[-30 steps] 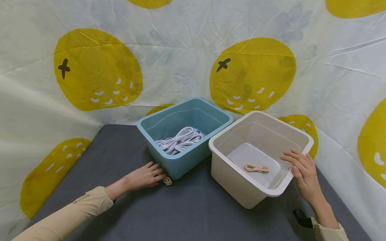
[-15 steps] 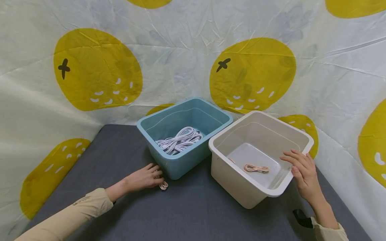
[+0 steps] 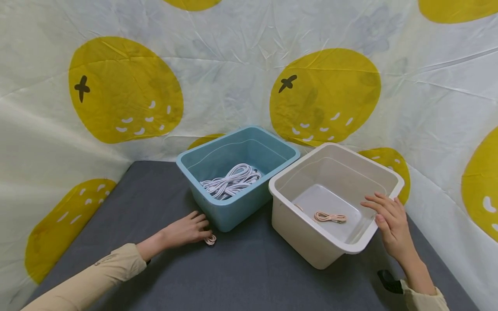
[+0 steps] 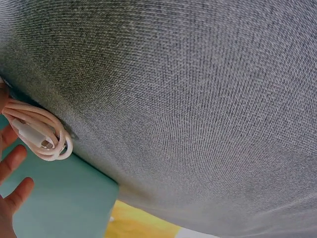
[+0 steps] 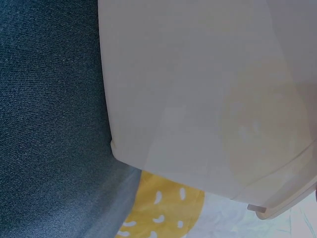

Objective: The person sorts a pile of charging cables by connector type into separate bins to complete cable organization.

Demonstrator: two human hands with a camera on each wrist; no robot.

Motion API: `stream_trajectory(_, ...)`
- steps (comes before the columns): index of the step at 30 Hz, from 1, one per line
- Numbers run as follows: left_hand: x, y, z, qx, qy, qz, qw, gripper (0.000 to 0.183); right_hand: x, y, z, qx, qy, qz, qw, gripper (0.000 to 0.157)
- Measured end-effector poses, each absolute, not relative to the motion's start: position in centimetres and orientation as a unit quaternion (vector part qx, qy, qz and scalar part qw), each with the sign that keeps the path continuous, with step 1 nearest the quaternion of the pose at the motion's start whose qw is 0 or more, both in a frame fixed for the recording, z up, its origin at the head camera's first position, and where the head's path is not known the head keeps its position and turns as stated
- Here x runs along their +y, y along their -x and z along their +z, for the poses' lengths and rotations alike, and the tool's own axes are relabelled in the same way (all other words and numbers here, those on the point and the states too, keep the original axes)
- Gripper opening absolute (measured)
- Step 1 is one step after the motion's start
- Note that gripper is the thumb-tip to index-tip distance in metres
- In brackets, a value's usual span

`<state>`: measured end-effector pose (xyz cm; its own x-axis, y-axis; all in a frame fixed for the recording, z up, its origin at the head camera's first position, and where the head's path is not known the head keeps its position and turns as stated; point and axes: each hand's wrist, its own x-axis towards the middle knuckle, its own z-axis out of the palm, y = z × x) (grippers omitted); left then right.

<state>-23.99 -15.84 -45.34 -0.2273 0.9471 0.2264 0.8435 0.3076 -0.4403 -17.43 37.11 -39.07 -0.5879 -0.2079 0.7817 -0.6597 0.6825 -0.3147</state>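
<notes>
My left hand (image 3: pixel 186 230) is low beside the near left corner of a blue-green plastic bin (image 3: pixel 229 216). It pinches a coiled pale pink charging cable (image 4: pixel 57 129); in the left wrist view the cable's white plug shows inside the loops, and the other fingers are spread. Most of the coil is hidden under the hand in the head view. My right hand (image 3: pixel 394 229) rests on the right rim of a beige plastic bin (image 3: pixel 299 235), fingers reaching over it. Inside that bin lies another coiled pink cable (image 3: pixel 330 217), and a second pink bit shows at its left wall.
Several bundled white cables (image 3: pixel 233 180) lie in the blue-green bin. The two bins stand close together on a dark grey cloth-covered table (image 3: pixel 233 276). Behind and beside it hangs a pale curtain (image 3: pixel 225 86) with large yellow fruit prints.
My left hand has drawn the pink cable slightly left and toward me, away from the blue-green bin's corner. The right hand and both bins have stayed in place.
</notes>
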Motion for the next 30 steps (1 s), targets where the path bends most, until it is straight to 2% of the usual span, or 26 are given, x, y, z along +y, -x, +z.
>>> stream_trajectory(15,-16.5,23.3,-44.3,-0.784,0.56,0.1,0.249,0.023,37.1,17.4,-39.0,-0.839,-0.258,0.302,0.373,0.031)
stream_trajectory(30,-18.6,21.8,-41.5,-0.81,0.517,0.112,0.253,0.039,37.2,17.6,-39.0,-0.834,-0.264,0.303,0.378,0.032)
